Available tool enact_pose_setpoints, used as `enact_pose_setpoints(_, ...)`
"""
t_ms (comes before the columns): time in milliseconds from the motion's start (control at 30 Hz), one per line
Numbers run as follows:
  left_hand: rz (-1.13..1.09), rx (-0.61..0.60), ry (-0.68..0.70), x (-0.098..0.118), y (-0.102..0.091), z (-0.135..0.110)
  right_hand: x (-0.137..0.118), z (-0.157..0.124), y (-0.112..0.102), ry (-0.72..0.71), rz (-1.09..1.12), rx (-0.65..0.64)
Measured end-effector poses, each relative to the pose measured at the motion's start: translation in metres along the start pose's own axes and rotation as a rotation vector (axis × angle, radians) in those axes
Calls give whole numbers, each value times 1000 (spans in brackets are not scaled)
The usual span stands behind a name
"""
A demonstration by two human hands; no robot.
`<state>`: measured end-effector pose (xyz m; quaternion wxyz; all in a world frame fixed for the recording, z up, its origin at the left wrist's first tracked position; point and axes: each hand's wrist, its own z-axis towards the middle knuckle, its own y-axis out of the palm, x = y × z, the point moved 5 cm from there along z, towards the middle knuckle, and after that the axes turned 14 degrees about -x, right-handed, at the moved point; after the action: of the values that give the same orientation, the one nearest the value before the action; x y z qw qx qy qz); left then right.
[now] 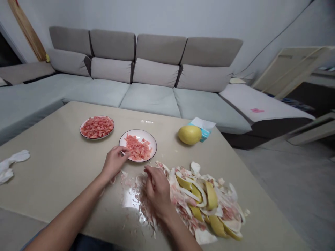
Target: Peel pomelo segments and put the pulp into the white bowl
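Observation:
My left hand (115, 161) reaches to the near rim of a white plate (150, 136) that holds pink pomelo flesh pieces (138, 147); its fingertips are pinched together at the rim. My right hand (157, 190) rests curled on the table, fingers closed among pink membrane scraps (142, 205). Just right of that hand lies a heap of yellow and white pomelo peel (209, 202). A second plate (83, 126) piled with pink flesh sits further left.
A whole yellow pomelo (190, 134) stands beside a tissue pack (202, 125) near the table's far right edge. A crumpled white tissue (10, 164) lies at the left edge. A grey sofa (146, 80) runs behind the beige table (60, 167).

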<state>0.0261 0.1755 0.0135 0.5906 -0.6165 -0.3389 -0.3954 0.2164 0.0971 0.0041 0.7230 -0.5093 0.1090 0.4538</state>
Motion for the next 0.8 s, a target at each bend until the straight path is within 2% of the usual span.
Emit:
enact_pose_setpoints(67,10,-9,23,1,0,18,-1,1,0,-46,-35,-4)
enact_pose_setpoints(133,-1,-12,28,2,-1,22,0,3,0,-45,-57,-15)
enact_pose_setpoints(233,-142,-35,-7,3,0,3,0,4,-2,-14,-59,-20)
enact_pose_setpoints(267,-400,-82,-75,0,5,-8,-1,4,-2,-7,-55,-15)
enact_pose_setpoints(367,-1152,-330,-279,2,29,-45,-6,2,0,3,5,-27)
enact_pose_setpoints(400,-1305,-358,-323,4,35,-55,-8,1,2,7,50,-58)
enact_pose_setpoints(467,-1466,-328,-354,6,41,-68,-13,0,9,3,154,-161)
enact_pose_setpoints(567,-1521,-237,-325,5,46,-74,-22,-3,19,-16,220,-291)
enact_pose_setpoints(667,-1490,-218,-288,5,48,-73,-23,-4,23,-12,216,-277)
enact_pose_setpoints(800,-1435,-293,-257,8,47,-76,-21,-4,25,-31,207,-252)
